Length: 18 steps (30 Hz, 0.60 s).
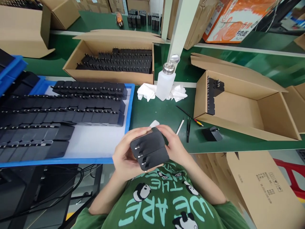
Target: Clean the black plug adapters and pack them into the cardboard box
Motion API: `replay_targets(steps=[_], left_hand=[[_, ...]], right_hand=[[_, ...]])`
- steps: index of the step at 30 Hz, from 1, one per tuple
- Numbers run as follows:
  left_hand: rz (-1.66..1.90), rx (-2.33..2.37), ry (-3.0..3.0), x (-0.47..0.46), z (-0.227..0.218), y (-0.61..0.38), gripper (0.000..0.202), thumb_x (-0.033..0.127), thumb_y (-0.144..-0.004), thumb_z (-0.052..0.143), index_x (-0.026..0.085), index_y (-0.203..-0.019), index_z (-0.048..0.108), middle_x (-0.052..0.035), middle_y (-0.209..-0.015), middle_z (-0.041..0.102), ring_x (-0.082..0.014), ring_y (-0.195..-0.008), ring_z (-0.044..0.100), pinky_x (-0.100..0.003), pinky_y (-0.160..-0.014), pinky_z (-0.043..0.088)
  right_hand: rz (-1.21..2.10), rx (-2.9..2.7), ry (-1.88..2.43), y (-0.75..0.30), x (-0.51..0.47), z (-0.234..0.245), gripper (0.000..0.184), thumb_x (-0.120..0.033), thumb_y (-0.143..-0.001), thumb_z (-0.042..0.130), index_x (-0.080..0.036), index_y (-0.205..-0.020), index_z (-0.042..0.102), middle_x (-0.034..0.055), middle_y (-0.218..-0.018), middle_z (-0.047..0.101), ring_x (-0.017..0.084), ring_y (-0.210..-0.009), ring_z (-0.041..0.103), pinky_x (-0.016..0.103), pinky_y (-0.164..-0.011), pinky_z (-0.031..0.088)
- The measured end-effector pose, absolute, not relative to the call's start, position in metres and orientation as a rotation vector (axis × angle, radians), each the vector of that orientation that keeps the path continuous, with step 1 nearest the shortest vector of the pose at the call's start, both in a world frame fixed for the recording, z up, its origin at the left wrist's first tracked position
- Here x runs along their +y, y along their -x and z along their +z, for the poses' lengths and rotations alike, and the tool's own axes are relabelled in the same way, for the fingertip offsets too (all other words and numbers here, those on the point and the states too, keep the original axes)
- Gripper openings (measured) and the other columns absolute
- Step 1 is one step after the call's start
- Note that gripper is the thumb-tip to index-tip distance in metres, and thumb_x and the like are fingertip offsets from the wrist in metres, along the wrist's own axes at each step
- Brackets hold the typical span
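Note:
Two black plug-in power adapters (150,148), pressed side by side with their metal prongs facing up toward me, are held in front of my shirt. My left hand (125,156) wraps round their left side and underside. On the other side, the fingers of my right hand (175,144) close on the right edge. A scrap of white tissue (154,123) shows just beyond my fingertips; whether I hold it cannot be made out. To the right, a single black adapter (212,134) lies on the green bench (164,116).
A blue tray (129,111) with rows of adapters is at left. Behind it stands a filled carton (107,75). A pump bottle (165,83) sits among crumpled tissues (146,91). Tweezers (188,129), a white pen-like tool (180,126) and a thin brush (189,115) lie near a carton (240,122) holding several adapters.

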<state>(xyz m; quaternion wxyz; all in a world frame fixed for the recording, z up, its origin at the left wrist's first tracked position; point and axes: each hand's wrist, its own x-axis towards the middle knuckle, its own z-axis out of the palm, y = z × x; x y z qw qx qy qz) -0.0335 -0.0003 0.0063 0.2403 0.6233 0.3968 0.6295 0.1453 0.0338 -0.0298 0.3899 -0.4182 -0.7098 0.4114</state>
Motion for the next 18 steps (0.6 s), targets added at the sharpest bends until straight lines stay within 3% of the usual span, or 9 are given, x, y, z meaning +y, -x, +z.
replay_targets(steps=[3, 8, 11, 14, 18], left_hand=[[1.669, 1.040, -1.562, -0.002, 0.001, 0.036, 0.081, 0.034, -0.057, 0.097, 0.028, -0.131, 0.066, -0.0099, -0.119, 0.073, -0.0289, -0.105, 0.073, -0.039, -0.088, 0.064], [1.545, 0.810, -0.977, -0.001, -0.012, 0.025, 0.049, 0.047, -0.084, 0.076, 0.029, -0.129, 0.064, -0.0072, -0.101, 0.076, -0.0263, -0.086, 0.077, -0.036, -0.070, 0.065], [1.508, 0.838, -0.852, 0.002, -0.016, 0.016, 0.040, 0.048, -0.089, 0.067, 0.026, -0.122, 0.065, -0.0078, -0.094, 0.076, -0.0263, -0.077, 0.076, -0.037, -0.062, 0.064], [1.507, 0.943, -0.892, 0.003, -0.020, 0.013, 0.050, 0.046, -0.082, 0.078, 0.027, -0.124, 0.061, -0.0051, -0.092, 0.074, -0.0236, -0.073, 0.075, -0.033, -0.059, 0.063], [1.517, 0.984, -1.109, 0.002, -0.014, 0.017, 0.083, 0.039, -0.055, 0.099, 0.028, -0.126, 0.057, -0.0041, -0.094, 0.072, -0.0234, -0.072, 0.075, -0.034, -0.062, 0.064]], right_hand=[[0.858, -1.909, 1.164, -0.166, 0.030, -0.024, 0.026, -0.023, -0.098, 0.054, -0.025, -0.119, 0.068, 0.0090, -0.128, 0.068, 0.023, -0.125, 0.062, 0.041, -0.108, 0.052], [0.431, -1.861, 1.506, -0.224, 0.036, -0.030, 0.031, -0.022, -0.102, 0.042, -0.021, -0.117, 0.070, 0.0124, -0.107, 0.069, 0.024, -0.099, 0.068, 0.043, -0.092, 0.058], [0.368, -2.039, 1.541, -0.237, 0.042, -0.046, 0.037, -0.017, -0.099, 0.042, -0.020, -0.121, 0.071, 0.0134, -0.108, 0.070, 0.026, -0.097, 0.069, 0.043, -0.087, 0.061], [0.334, -2.216, 1.500, -0.233, 0.050, -0.059, 0.046, -0.008, -0.094, 0.038, -0.019, -0.120, 0.073, 0.0153, -0.117, 0.070, 0.028, -0.104, 0.068, 0.046, -0.091, 0.062], [0.265, -2.334, 1.441, -0.231, 0.057, -0.062, 0.047, -0.004, -0.092, 0.038, -0.019, -0.119, 0.074, 0.0147, -0.118, 0.070, 0.027, -0.108, 0.066, 0.046, -0.097, 0.061]])
